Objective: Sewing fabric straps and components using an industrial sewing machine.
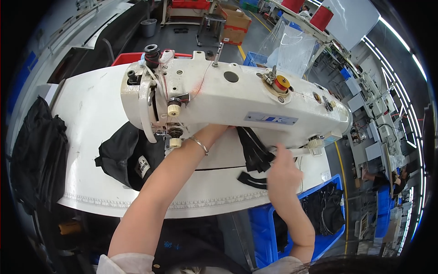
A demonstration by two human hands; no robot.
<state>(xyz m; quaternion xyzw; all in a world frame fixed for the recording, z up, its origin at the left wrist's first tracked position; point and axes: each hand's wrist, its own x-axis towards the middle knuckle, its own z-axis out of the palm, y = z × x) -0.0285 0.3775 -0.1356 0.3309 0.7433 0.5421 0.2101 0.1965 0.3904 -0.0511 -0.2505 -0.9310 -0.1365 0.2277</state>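
Note:
A white sewing machine (219,98) stretches across the white table. My left hand (220,129) reaches beneath its arm, a bracelet round the wrist. The machine hides those fingers. Just right of them lies a bundle of black fabric strips (253,148), with a curved black piece (253,181) below it. My right hand (284,171) is beside the bundle, close to the machine's lever (297,152). Its fingers are blurred, and I cannot make out a grip. Left of my left forearm, a black fabric piece with a white label (125,155) lies by the needle area.
Dark fabric (39,150) hangs over the table's left end. A blue bin (338,242) holding black pieces stands below the right edge. A ruler strip (182,206) runs along the front edge. Behind are a red tray (130,58), a cardboard box (236,25) and red thread cones (321,18).

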